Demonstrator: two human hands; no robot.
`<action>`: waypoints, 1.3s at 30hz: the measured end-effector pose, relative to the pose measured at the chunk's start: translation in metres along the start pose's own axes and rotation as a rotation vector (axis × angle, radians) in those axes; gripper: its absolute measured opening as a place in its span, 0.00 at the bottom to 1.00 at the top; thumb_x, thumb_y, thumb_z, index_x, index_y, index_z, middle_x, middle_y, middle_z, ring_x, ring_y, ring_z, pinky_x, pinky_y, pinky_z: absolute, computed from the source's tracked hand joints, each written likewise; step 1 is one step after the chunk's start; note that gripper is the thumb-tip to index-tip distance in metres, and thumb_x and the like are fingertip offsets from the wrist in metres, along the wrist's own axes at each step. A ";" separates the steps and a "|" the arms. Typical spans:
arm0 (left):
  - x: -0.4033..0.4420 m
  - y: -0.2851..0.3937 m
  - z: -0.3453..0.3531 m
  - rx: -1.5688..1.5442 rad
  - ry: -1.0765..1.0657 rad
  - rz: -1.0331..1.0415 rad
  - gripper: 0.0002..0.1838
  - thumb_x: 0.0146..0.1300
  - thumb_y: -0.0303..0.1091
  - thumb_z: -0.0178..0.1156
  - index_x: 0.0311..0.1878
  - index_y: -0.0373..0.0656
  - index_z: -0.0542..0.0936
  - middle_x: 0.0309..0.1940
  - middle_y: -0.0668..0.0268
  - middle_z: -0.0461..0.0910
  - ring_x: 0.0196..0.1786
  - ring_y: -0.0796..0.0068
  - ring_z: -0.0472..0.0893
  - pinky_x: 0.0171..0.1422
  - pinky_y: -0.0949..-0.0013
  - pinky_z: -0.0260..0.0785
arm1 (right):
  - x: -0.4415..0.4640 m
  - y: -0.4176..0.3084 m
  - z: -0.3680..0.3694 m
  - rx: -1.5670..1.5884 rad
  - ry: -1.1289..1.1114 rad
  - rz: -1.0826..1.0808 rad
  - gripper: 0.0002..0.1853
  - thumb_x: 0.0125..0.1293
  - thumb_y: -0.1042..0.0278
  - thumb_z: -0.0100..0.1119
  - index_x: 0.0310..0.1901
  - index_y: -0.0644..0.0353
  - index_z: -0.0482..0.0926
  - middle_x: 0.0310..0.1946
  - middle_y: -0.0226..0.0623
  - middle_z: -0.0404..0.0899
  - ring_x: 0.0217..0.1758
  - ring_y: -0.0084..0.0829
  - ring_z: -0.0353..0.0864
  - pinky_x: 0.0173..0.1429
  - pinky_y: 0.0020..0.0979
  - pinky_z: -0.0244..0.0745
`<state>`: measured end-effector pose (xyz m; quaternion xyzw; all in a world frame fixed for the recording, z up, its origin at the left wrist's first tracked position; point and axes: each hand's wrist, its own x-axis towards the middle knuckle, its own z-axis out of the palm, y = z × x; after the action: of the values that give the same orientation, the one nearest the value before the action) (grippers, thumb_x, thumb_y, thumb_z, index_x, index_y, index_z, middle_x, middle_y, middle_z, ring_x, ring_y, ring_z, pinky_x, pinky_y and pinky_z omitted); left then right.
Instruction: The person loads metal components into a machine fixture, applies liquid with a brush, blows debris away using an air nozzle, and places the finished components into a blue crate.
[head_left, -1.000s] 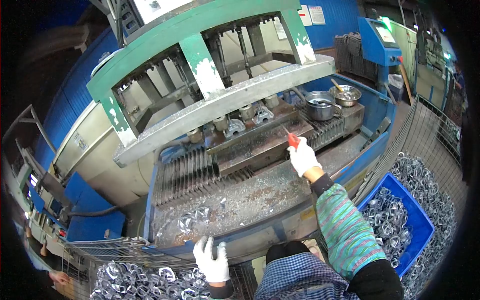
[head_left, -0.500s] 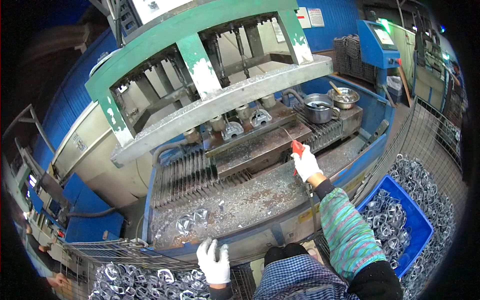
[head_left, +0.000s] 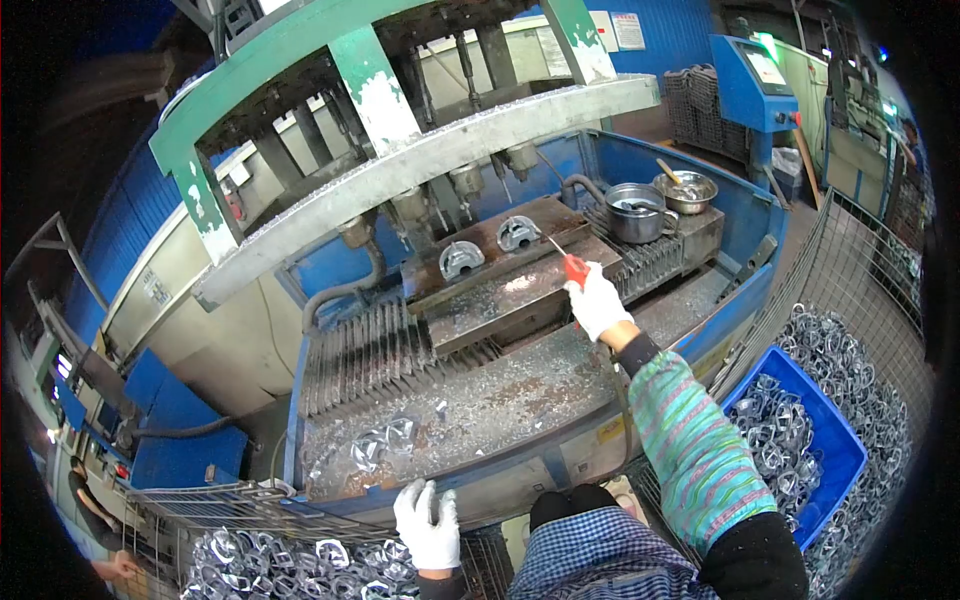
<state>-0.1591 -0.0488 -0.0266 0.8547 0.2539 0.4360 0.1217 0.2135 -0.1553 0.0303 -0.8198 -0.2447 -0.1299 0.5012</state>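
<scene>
Gripping a red tool (head_left: pixel 575 268), the right hand (head_left: pixel 600 304) faces metal parts (head_left: pixel 514 232).

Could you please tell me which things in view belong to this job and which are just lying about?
Likely part of the job:
red tool in the right hand
two curved metal parts
green machine

Apparently just lying about:
pot
bowl
wall notice

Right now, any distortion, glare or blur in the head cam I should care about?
Head view: strong fisheye, black rounded corners, upper left very dark; head view: right hand and red tool look fairly sharp, no obvious motion blur; head view: green lamp glows brightly, screen looks pale, its text too small to read.
</scene>
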 end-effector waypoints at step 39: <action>0.350 -0.019 0.165 0.270 -0.381 -0.139 0.22 0.59 0.50 0.49 0.38 0.40 0.80 0.39 0.48 0.78 0.44 0.49 0.77 0.50 0.56 0.68 | -0.062 0.074 -0.075 -0.466 0.553 -0.087 0.25 0.49 0.69 0.63 0.51 0.59 0.72 0.52 0.43 0.69 0.54 0.45 0.68 0.59 0.41 0.63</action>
<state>0.1397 0.1589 0.1072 0.9106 0.3405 0.2195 0.0819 0.2028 -0.2665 -0.0200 -0.8346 -0.0981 -0.4202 0.3423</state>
